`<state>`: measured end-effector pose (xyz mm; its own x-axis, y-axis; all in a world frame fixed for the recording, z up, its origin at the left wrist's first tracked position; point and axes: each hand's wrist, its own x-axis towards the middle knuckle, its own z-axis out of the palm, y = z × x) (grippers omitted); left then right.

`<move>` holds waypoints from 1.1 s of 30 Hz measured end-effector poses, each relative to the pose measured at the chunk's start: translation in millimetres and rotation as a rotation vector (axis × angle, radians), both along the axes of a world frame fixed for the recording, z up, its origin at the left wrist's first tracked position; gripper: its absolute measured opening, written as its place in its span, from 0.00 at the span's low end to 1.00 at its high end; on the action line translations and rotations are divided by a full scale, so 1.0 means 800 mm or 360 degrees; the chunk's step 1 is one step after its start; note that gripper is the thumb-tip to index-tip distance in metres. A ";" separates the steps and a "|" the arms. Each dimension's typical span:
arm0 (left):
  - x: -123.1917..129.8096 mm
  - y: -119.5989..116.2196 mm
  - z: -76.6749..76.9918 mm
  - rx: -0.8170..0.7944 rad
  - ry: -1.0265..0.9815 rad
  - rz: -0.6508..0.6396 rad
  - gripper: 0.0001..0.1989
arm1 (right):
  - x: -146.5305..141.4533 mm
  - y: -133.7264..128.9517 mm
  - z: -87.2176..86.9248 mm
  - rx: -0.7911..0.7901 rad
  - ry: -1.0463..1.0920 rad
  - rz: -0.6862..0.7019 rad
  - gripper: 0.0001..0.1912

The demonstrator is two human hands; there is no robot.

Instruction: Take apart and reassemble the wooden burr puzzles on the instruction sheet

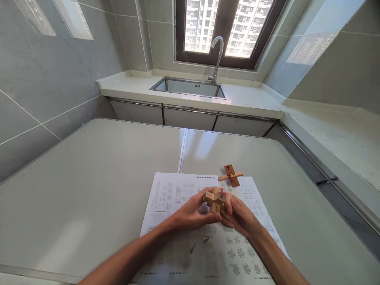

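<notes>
Between my two hands is a wooden burr puzzle [215, 202] made of interlocking blocks, with a black "2" on one face. My left hand [196, 211] grips it from the left, the thumb along its lower side. From the right, my right hand [237, 209] has its fingers closed on the puzzle's side. Both hold it just above a printed instruction sheet [166, 221] with small line drawings. A second wooden piece, a cross-shaped puzzle [231, 176], lies past my hands near the sheet's top edge. My fingers hide part of the held puzzle.
The sheet lies on a pale table [89, 190] with a seam across its middle. Beyond the table is a counter [127, 85] with a sink [190, 87] and a curved faucet [218, 59] under a window. Another counter [335, 130] runs along the right.
</notes>
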<state>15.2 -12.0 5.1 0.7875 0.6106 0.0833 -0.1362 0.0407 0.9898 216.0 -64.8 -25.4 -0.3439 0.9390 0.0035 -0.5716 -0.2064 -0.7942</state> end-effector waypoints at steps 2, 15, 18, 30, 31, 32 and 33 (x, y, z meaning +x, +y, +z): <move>-0.001 0.003 -0.004 -0.0012 -0.0010 0.0045 0.30 | -0.002 0.000 0.003 0.0005 -0.0017 0.0009 0.18; 0.003 0.007 -0.008 0.0101 0.0044 0.0352 0.36 | -0.002 0.005 -0.007 -0.0026 -0.0238 -0.0060 0.22; 0.003 0.010 -0.009 0.0205 0.0015 0.0380 0.35 | 0.001 0.007 -0.010 0.0125 -0.0445 0.0029 0.19; 0.009 0.005 -0.007 0.0506 0.0107 0.0578 0.27 | -0.010 0.007 0.008 0.0094 -0.0833 -0.0300 0.16; 0.010 0.005 -0.007 0.0518 0.0113 0.0593 0.27 | -0.011 0.007 0.007 0.0104 -0.0843 -0.0332 0.15; 0.010 0.005 -0.007 0.0537 0.0110 0.0601 0.27 | -0.012 0.007 0.006 0.0113 -0.0854 -0.0366 0.15; 0.010 0.005 -0.007 0.0561 0.0104 0.0603 0.28 | -0.012 0.007 0.004 0.0120 -0.0869 -0.0405 0.14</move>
